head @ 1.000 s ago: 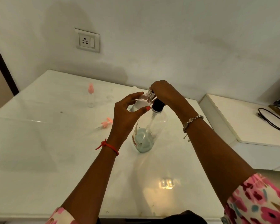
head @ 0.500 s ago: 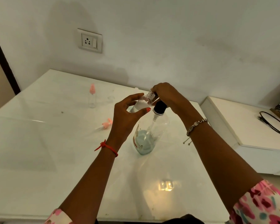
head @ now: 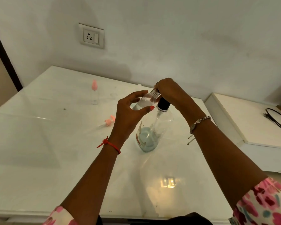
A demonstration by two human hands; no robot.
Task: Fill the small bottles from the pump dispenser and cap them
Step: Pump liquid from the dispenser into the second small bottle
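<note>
A clear pump dispenser with a black collar and a little pale blue liquid at its bottom stands mid-table. My right hand covers the pump head from above, fingers curled over it. My left hand grips a small clear bottle, tilted, its uncapped threaded neck right at the hidden nozzle. White liquid shows inside the small bottle. Another small clear bottle with a pink cap stands upright at the far left. A loose pink pump cap lies on its side on the table.
The white glossy table meets the wall at the back, where a socket sits. A lower white counter on the right carries a black cable. A tiny clear cap lies near the far bottle.
Both hands stay at the dispenser head. The right hand and pump head have shifted slightly between frames; the small bottle stays at the nozzle.
</note>
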